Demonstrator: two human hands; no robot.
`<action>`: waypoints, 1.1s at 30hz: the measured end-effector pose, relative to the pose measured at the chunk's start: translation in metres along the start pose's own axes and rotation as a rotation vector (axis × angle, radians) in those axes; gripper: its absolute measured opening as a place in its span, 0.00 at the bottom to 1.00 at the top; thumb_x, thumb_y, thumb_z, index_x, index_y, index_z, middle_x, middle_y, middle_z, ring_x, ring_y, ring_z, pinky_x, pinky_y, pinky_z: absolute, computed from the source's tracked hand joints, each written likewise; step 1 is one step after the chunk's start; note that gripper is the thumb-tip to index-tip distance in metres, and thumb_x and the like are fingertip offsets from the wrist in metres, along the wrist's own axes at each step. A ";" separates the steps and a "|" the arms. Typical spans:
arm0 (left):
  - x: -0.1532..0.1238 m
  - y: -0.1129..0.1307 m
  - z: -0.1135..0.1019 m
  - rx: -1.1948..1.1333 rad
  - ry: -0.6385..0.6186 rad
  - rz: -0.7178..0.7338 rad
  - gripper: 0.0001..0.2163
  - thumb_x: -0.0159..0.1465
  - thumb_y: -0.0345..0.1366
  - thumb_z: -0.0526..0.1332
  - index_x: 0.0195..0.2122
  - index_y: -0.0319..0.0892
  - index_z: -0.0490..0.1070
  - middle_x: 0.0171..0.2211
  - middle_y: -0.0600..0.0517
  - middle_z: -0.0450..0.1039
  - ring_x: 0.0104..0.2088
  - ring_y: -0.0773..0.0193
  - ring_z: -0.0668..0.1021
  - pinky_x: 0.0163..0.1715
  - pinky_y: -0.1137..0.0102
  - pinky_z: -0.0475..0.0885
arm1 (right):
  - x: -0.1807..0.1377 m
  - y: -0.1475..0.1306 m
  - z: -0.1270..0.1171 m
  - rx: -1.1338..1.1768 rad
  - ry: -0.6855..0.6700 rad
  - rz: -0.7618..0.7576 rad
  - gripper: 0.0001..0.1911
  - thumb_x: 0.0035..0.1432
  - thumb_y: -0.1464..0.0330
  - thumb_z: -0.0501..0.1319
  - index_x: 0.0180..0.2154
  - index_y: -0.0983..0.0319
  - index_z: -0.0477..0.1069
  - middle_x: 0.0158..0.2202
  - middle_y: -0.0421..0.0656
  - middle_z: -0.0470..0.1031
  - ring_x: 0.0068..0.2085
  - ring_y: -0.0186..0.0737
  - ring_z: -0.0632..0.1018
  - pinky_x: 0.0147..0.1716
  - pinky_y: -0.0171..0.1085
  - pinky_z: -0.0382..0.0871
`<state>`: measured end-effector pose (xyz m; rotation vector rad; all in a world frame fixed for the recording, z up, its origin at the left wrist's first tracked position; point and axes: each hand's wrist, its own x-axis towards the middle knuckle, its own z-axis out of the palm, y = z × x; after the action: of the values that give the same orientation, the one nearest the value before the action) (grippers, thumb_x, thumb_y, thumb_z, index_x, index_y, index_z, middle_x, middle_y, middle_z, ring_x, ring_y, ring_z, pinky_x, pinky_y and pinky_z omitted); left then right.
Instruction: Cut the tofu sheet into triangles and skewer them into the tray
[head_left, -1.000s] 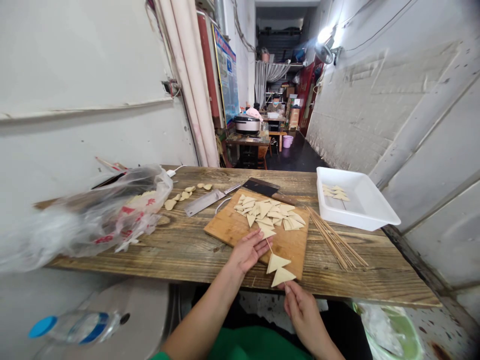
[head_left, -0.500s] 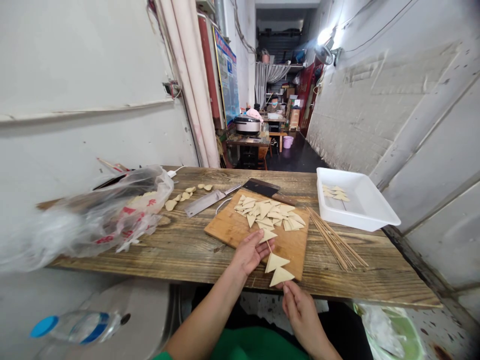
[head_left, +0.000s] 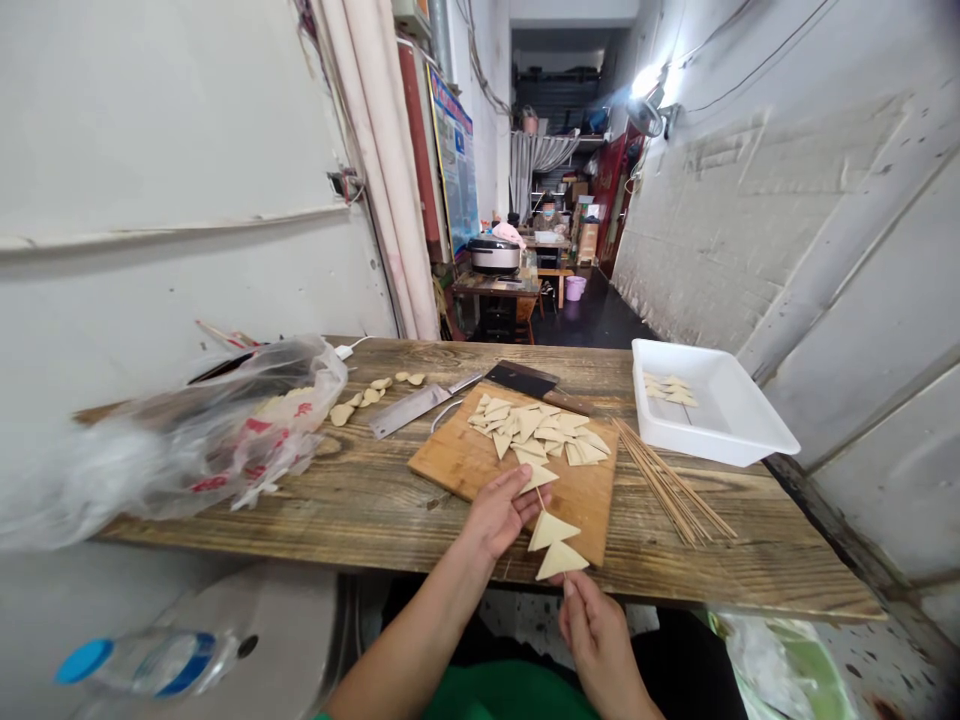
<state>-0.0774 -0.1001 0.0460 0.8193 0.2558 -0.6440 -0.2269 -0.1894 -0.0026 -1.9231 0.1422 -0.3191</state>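
Note:
My left hand [head_left: 504,512] grips a pale triangular dough-like piece [head_left: 539,478] between thumb and fingers, at the far end of a thin wooden skewer [head_left: 539,500]. Two more triangles [head_left: 562,561] are threaded lower on that skewer. Its near end is pinched by my right hand [head_left: 596,625], close below the lowest triangle. Both hands are at the near edge of a wooden cutting board [head_left: 450,452]. On the board, beyond my left hand, lies a pile of loose triangles [head_left: 536,425].
Bare skewers [head_left: 667,480] lie right of the board. A white tray [head_left: 720,440] holds finished-looking skewers [head_left: 670,390]. Behind the board are a dark-bladed cleaver [head_left: 521,376] and a steel cleaver [head_left: 409,411]. A plastic bag [head_left: 247,430] and rounded pieces [head_left: 354,403] lie left. A person [head_left: 548,212] sits far back.
The hands and the skewer stay almost in place. My right hand and the two lower triangles have shifted very slightly down and left.

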 end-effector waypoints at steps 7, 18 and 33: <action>-0.007 0.000 0.004 0.009 -0.025 0.005 0.02 0.61 0.26 0.59 0.35 0.34 0.69 0.31 0.43 0.78 0.30 0.62 0.80 0.34 0.68 0.77 | -0.003 0.003 0.002 -0.015 0.038 -0.027 0.19 0.65 0.58 0.45 0.35 0.63 0.67 0.16 0.34 0.58 0.17 0.31 0.63 0.19 0.29 0.57; -0.011 -0.004 0.005 0.030 -0.033 -0.013 0.02 0.60 0.28 0.60 0.34 0.35 0.70 0.32 0.43 0.78 0.29 0.61 0.80 0.30 0.68 0.76 | -0.001 0.012 0.005 -0.006 0.061 -0.040 0.17 0.65 0.60 0.45 0.36 0.63 0.67 0.16 0.33 0.59 0.18 0.31 0.64 0.20 0.29 0.57; -0.010 -0.018 0.006 0.048 -0.005 -0.002 0.04 0.60 0.28 0.60 0.34 0.33 0.72 0.30 0.44 0.77 0.28 0.63 0.79 0.28 0.70 0.76 | 0.012 0.008 0.003 -0.074 0.087 -0.083 0.19 0.65 0.60 0.45 0.33 0.63 0.68 0.16 0.35 0.61 0.18 0.31 0.65 0.19 0.29 0.59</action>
<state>-0.0961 -0.1093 0.0438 0.8635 0.2376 -0.6562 -0.2144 -0.1932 -0.0094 -1.9924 0.1336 -0.4594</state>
